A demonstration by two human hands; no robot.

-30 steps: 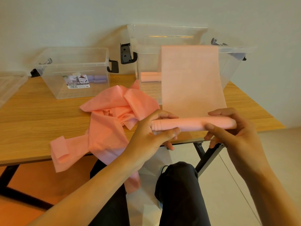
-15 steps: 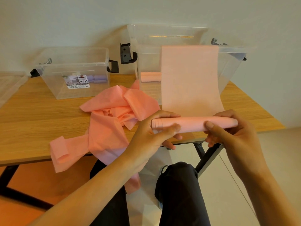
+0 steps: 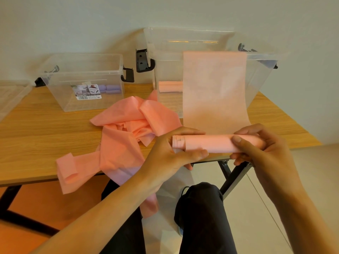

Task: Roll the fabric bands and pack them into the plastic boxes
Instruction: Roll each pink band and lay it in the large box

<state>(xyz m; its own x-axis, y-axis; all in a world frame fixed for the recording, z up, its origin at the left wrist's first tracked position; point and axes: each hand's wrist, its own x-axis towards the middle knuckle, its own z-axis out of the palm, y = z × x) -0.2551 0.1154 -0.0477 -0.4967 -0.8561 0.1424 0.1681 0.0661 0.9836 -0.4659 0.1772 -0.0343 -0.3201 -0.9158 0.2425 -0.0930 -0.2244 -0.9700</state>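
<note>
A pink fabric band (image 3: 214, 88) hangs flat over the front rim of the large clear box (image 3: 260, 77) and ends in a tight roll (image 3: 211, 143) at the table's front edge. My left hand (image 3: 172, 153) grips the roll's left end, thumb underneath. My right hand (image 3: 256, 149) grips its right end, thumb on top. Inside the large box lies a rolled pink band (image 3: 169, 86). The small clear box (image 3: 82, 83) at the back left holds purple rolls (image 3: 110, 88). A crumpled pile of pink bands (image 3: 124, 136) lies left of my hands and spills over the table edge.
The wooden table (image 3: 36, 129) has a clear lid (image 3: 11, 96) at its far left edge. Black latches stick out from both boxes. A wall stands right behind the boxes. My knees and the table's black legs are below the front edge.
Both hands have turned the roll slightly, taking up a little more of the hanging band. The fingers shifted their hold; the roll stays in the same place.
</note>
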